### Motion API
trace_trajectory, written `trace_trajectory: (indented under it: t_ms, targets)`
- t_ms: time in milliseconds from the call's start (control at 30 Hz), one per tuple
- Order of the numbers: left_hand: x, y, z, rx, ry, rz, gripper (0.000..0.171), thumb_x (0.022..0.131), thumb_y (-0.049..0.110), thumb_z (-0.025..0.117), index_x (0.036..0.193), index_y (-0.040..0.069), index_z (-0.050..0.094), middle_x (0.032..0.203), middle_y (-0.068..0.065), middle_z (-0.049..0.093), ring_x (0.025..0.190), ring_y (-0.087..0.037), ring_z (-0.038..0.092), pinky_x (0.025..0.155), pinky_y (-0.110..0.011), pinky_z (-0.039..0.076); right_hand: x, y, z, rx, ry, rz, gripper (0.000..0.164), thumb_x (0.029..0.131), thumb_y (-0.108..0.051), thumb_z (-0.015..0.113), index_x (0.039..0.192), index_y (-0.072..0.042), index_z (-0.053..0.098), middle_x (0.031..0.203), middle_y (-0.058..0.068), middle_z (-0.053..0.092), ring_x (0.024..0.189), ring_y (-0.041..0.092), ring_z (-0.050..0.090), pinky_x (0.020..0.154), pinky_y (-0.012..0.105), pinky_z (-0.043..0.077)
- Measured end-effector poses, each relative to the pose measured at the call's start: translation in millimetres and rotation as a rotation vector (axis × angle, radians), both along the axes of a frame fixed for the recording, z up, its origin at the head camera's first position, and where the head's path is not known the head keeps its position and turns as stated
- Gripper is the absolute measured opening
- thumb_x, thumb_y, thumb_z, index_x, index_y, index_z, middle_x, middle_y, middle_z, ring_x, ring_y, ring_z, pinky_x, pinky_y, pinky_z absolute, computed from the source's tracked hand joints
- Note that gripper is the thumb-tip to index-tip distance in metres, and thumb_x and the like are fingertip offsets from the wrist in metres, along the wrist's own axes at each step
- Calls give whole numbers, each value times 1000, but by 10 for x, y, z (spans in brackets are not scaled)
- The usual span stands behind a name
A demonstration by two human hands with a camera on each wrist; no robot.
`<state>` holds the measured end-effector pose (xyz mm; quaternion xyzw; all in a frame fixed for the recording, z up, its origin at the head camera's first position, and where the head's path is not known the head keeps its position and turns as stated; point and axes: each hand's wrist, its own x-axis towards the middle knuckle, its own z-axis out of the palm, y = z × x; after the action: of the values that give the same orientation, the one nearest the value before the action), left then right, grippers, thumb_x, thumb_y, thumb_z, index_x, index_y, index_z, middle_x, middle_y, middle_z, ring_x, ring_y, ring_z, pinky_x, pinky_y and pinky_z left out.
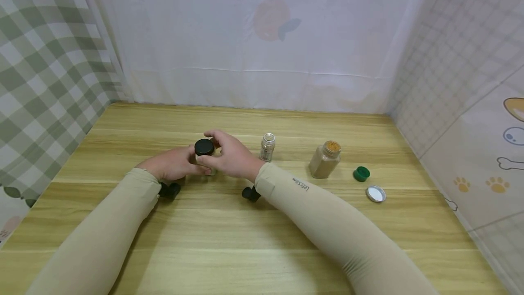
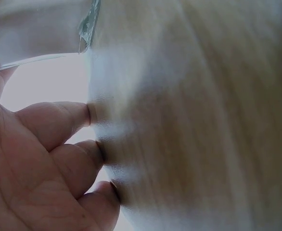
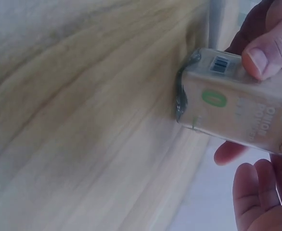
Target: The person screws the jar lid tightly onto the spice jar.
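I am viewing one spice jar (image 3: 227, 103) standing about vertical at the left part of the wooden tabletop (image 1: 225, 249), its long axis running up and down, its black cap (image 1: 204, 146) pointing upward and its base facing the wood; I cannot tell whether the base is touching. My left hand (image 1: 172, 163) is gripping the jar's lower body, while my right hand (image 1: 233, 156) is curving thumb and fingers around the cap. I am counting three containers, one capped and two standing uncovered, and two loose lids. The held jar is showing pale tan contents through its wall. To its right, one small clear bottle (image 1: 267, 149) is standing upright with its mouth bare; I cannot tell what it is holding. Farther right, one square-sided jar (image 1: 323, 163) is holding tan powder, orange-brown at the mouth. Beyond it, one green lid (image 1: 361, 173) is lying near one silver-rimmed lid (image 1: 375, 193), which is showing a white inner face; the two are lying apart.
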<state>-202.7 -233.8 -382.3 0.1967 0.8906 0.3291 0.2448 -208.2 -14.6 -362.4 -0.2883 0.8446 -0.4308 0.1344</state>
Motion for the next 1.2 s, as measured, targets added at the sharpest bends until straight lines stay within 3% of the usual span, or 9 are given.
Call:
trace_trajectory:
  t_ms: [100,233,533,700,933,1200]
  targets:
    - [-2,3,0,-5,-7,9,83,99,52,70,164,16,32,168,-17,37,151,-40,41,118,-64,37,-5,22,12,5,-6,24,70,101,-33,72,159,-8,42,126,4,66,113,16,61,91,27,51]
    - [-1,6,2,-6,-15,14,84,99,54,70,164,16,33,168,-18,36,152,-41,40,117,-66,36,-14,41,19,6,6,55,64,103,-28,67,158,-6,44,132,5,65,121,16,58,97,29,50]
    - [8,3,-8,22,-19,5,87,100,52,69,167,18,26,170,-18,32,152,-42,39,116,-65,38,-22,33,-3,-34,50,70,32,102,-24,70,131,-12,62,127,3,66,123,19,58,115,50,45]
    - [-2,-1,-22,19,-18,17,86,99,51,71,166,19,28,168,-16,36,150,-40,42,116,-63,38,-21,27,-2,-16,69,36,38,100,-29,75,131,-11,62,129,6,65,127,23,57,115,50,44]
    - [-10,2,-22,-17,11,11,80,98,54,71,161,16,38,166,-18,40,149,-42,44,115,-64,39,-5,27,22,76,93,9,67,100,-37,73,157,-13,49,157,7,51,146,29,44,120,46,40]
    - [0,11,-4,-36,21,20,72,98,55,71,155,21,45,160,-17,47,143,-38,50,111,-61,43,6,2,27,111,134,-9,50,101,-36,73,143,-14,61,152,7,55,142,29,45,117,46,41]
